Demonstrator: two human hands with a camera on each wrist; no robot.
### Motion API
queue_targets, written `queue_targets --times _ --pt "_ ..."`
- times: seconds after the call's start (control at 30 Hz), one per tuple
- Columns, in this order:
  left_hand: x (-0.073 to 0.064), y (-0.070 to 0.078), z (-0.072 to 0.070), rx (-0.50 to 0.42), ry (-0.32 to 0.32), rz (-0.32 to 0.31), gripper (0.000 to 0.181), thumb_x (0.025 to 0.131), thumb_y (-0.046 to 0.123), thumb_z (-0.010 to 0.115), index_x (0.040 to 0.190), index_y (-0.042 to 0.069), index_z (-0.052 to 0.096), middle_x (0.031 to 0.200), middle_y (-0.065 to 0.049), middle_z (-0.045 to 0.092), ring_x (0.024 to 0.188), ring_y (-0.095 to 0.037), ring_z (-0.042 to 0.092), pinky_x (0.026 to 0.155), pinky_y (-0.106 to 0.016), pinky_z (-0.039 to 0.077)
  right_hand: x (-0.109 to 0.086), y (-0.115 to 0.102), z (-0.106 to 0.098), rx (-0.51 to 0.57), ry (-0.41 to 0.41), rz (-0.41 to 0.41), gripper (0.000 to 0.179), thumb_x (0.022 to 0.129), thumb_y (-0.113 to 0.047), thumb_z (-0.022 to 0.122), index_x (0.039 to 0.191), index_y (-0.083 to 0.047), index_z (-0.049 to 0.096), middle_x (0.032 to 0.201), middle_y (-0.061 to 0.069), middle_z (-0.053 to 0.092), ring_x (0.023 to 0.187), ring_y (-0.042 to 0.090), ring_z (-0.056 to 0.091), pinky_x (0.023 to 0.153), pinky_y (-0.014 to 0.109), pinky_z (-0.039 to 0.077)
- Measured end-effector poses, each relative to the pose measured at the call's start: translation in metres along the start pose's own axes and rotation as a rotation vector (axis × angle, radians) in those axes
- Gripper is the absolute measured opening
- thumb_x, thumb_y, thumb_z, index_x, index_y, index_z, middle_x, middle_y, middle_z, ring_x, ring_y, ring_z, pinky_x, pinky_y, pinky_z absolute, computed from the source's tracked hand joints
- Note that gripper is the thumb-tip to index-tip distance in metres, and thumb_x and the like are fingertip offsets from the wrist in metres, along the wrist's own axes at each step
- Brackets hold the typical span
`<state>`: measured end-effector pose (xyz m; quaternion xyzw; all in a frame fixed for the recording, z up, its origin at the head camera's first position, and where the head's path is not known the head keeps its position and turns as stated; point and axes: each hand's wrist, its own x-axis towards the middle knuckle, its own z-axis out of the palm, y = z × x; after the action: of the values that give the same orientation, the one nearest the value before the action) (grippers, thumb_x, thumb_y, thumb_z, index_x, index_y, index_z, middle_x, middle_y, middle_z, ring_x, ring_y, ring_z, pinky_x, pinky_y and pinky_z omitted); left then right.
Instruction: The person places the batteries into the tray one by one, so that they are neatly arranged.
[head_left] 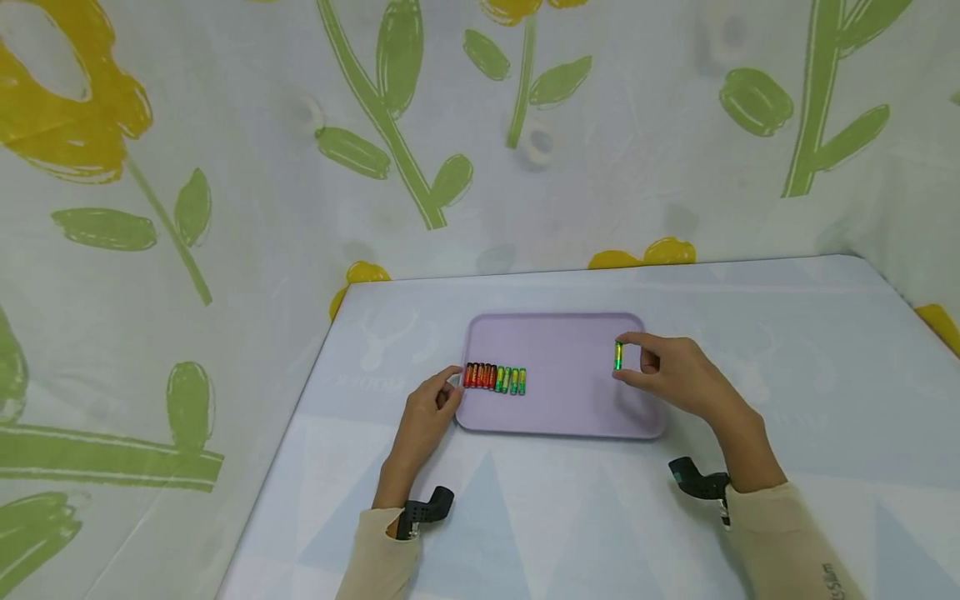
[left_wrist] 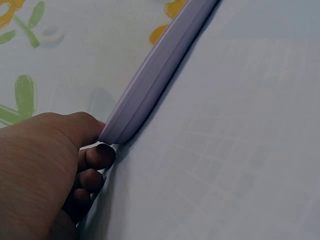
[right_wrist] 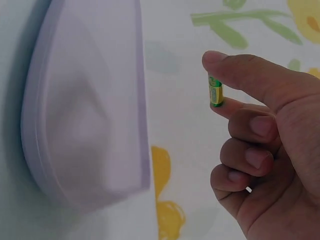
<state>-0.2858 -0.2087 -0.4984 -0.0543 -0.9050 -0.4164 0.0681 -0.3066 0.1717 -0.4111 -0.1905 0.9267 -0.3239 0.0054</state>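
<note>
My left hand (head_left: 432,410) is at the left edge of a lilac tray (head_left: 562,417), holding its rim. In the left wrist view the thumb lies on top of the tray rim (left_wrist: 150,85), with the other fingers curled below it. Just inside that edge, a row of several red batteries (head_left: 480,376) continues into several green-and-yellow batteries (head_left: 512,381), all lying side by side. Above the right part of the tray, my right hand (head_left: 675,375) pinches one green-and-yellow battery (right_wrist: 215,93) by its ends between thumb and index finger. Its other fingers curl toward the palm.
The tray lies on a pale table (head_left: 562,517) with a faint printed pattern. Behind and to the left hangs a white curtain (head_left: 247,125) with green leaves and yellow flowers. Each wrist wears a black camera mount, such as the right mount (head_left: 697,481).
</note>
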Motion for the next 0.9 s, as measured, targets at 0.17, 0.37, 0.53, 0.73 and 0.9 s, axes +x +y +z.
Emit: queue_targets --times 0.17,0.37,0.53,0.73,0.9 --pt "-0.001 0.0 0.0 -0.003 0.003 0.007 0.033 0.1 0.017 0.063 0.133 0.016 0.063 0.084 0.002 0.057 0.072 -0.014 0.048 0.063 -0.028 0.041 0.009 -0.011 0.013 0.02 -0.028 0.007 0.041 0.086 -0.024 0.08 0.121 -0.007 0.067 0.069 -0.004 0.049 0.065 0.014 0.045 0.054 0.027 0.037" --pt "0.0 -0.002 0.001 -0.005 -0.002 0.0 0.033 0.101 0.019 0.062 0.134 0.016 0.063 0.085 0.002 0.057 0.072 -0.014 0.048 0.063 -0.028 0.041 0.02 -0.024 0.031 0.03 -0.054 -0.008 0.045 0.085 -0.025 0.082 0.123 -0.006 0.067 0.067 -0.003 0.048 0.063 0.014 0.044 0.053 0.028 0.034" --pt "0.0 -0.005 0.0 0.002 -0.003 0.001 0.033 0.101 0.019 0.062 0.133 0.017 0.063 0.084 0.002 0.056 0.073 -0.014 0.049 0.063 -0.028 0.042 0.032 -0.032 0.052 0.027 -0.083 -0.045 0.046 0.085 -0.026 0.082 0.124 -0.007 0.067 0.066 -0.005 0.049 0.061 0.011 0.044 0.055 0.027 0.035" --pt "0.002 -0.008 0.001 0.006 0.0 0.011 0.033 0.1 0.019 0.063 0.133 0.018 0.063 0.085 0.003 0.057 0.073 -0.012 0.05 0.063 -0.028 0.042 0.043 -0.042 0.071 0.036 -0.142 -0.032 0.048 0.085 -0.025 0.081 0.127 -0.007 0.066 0.068 -0.005 0.05 0.061 0.011 0.044 0.056 0.028 0.036" --pt "0.002 -0.007 0.001 0.011 -0.003 0.025 0.034 0.1 0.02 0.063 0.134 0.019 0.063 0.084 0.004 0.058 0.072 -0.012 0.05 0.062 -0.028 0.042 0.047 -0.043 0.081 0.039 -0.17 0.0 0.049 0.086 -0.025 0.081 0.129 -0.01 0.066 0.069 -0.003 0.051 0.062 0.012 0.045 0.057 0.029 0.037"
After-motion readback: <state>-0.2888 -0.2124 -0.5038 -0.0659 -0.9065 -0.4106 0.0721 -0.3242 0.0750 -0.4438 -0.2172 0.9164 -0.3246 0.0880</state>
